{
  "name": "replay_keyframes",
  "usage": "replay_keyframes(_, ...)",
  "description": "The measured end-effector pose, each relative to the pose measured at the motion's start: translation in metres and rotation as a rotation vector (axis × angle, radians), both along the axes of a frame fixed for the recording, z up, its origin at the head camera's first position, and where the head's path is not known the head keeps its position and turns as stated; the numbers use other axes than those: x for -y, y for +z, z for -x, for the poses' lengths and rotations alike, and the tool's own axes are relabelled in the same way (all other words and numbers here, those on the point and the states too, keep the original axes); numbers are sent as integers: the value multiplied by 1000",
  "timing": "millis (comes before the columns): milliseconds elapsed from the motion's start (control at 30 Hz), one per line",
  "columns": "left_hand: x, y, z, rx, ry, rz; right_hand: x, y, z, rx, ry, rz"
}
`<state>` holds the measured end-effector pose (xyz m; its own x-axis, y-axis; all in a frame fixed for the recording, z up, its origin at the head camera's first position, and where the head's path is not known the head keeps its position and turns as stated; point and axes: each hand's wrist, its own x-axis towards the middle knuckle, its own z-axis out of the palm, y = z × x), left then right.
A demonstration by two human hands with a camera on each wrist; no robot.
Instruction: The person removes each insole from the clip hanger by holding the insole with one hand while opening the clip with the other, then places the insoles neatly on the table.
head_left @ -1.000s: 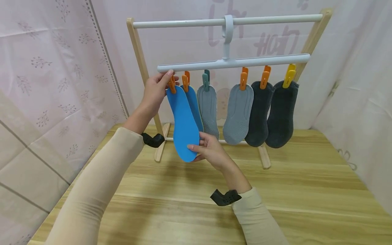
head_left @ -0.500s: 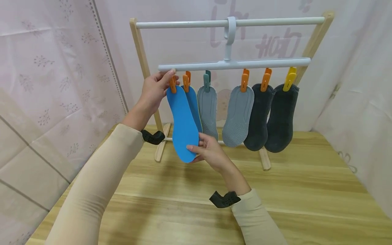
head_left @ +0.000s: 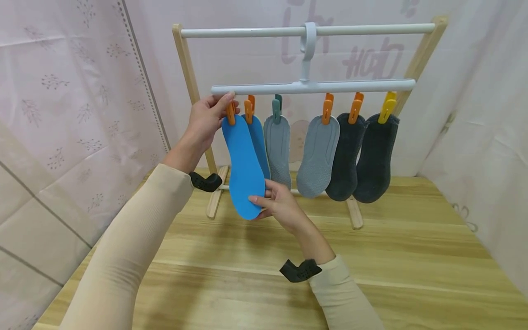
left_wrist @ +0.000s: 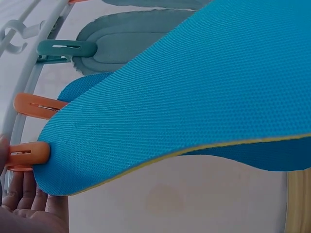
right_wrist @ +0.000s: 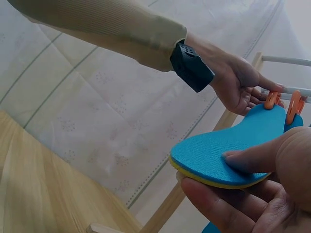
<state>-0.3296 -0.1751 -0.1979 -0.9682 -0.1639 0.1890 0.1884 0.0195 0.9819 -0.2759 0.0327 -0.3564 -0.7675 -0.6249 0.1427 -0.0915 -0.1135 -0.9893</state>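
Holding the front blue insole [head_left: 244, 169] near its lower end with the right hand [head_left: 280, 204], thumb laid on the blue face and fingers curled beneath the yellow-edged rim. Grasping the end orange clothespin [head_left: 231, 113] with the left hand [head_left: 208, 112], thumb and fingers closed round its upper part, just under the left end of the white hanger [head_left: 264, 88].

Hanging tilted, well above the desk [head_left: 412, 256], with the lower end drawn forward. Partly covering the rear blue insole [head_left: 261, 142], hung just beside from a 2nd orange clothespin [head_left: 249, 110]. Farther right along the same hanger, on the drying rack [head_left: 187, 64]: 2 gray insoles [head_left: 318, 156] and 2 black insoles [head_left: 375, 160], each on its own clothespin.

Judging by the grips, apparently working the end clothespin while steadying the insole from below. Clamped, by the look of the left wrist view, over the insole's top edge. Cannot tell whether fastening or unfastening.

Probably calls next for supporting the lower end while easing or squeezing the clothespin with the left fingers. Best done without tugging, for fear of swinging the hanger.
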Motion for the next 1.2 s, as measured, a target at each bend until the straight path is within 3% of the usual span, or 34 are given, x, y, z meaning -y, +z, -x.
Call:
replay_keyframes(367, 4, 3, 1, -20, -17, -17, 5, -4, -5, 28, -33, -11)
replay_keyframes(867, 5, 7, -5, -21, 9, 5, 2, -9, -14, 13, -41, -72)
replay_keyframes(1200, 2, 7, -6, -32, 23, 6, 14, -22, -21, 40, -28, -108)
